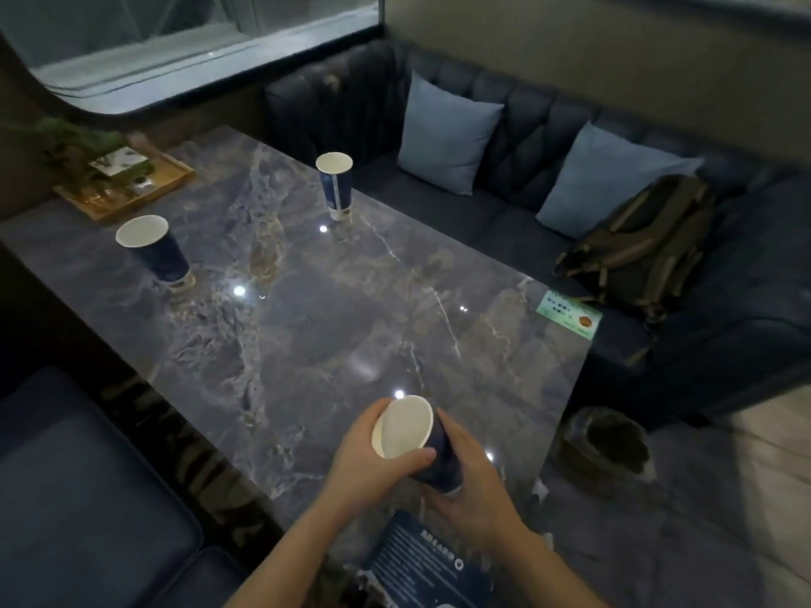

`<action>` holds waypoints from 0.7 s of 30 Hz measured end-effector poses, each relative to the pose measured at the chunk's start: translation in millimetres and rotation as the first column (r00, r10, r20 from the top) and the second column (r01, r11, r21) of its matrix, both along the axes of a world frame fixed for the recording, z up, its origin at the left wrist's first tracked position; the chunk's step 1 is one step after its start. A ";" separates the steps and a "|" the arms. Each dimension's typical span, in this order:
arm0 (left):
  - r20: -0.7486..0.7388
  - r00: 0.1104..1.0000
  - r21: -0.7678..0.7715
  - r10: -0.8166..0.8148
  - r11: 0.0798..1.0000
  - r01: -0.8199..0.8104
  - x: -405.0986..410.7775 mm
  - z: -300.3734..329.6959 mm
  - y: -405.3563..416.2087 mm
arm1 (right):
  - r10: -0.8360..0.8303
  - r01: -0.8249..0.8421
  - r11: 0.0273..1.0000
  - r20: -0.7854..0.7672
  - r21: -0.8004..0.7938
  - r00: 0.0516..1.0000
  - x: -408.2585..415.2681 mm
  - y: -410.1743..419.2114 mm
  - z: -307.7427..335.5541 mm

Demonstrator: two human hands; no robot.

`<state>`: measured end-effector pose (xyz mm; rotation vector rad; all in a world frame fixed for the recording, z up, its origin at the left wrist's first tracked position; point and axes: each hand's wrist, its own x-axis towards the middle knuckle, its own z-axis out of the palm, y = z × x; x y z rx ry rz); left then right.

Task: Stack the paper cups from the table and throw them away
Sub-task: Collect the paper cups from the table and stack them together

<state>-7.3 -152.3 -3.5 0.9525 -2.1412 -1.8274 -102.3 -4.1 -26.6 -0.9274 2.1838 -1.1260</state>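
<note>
While both hands gripped one cup [410,436] low in the frame, the left hand [373,462] wrapped its rim and the right hand [471,489] closed round its base. Two more cups (one [151,250] at left, one [335,186] upper centre) stood on the counter [329,309]. Holding it upright would probably ease nesting.

Head-worn view, down and forward over table [351,300].
</note>
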 end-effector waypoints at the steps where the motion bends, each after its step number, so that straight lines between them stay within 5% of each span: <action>1: -0.002 1.000 0.006 -0.011 1.000 0.011 -1.4 4.0 2.0 | -0.007 0.009 1.000 0.060 -0.023 0.998 0.3 2.0 2.6; 9: 0.001 1.000 -0.011 -0.024 1.000 0.024 -6.4 29.6 2.8 | 0.005 0.013 0.998 0.279 -0.063 0.960 1.2 10.1 -13.5; 21: -0.080 0.982 0.087 -0.172 0.980 0.178 -22.1 17.7 -104.0 | -0.229 0.239 0.970 0.196 -0.029 0.953 10.9 -78.3 -12.9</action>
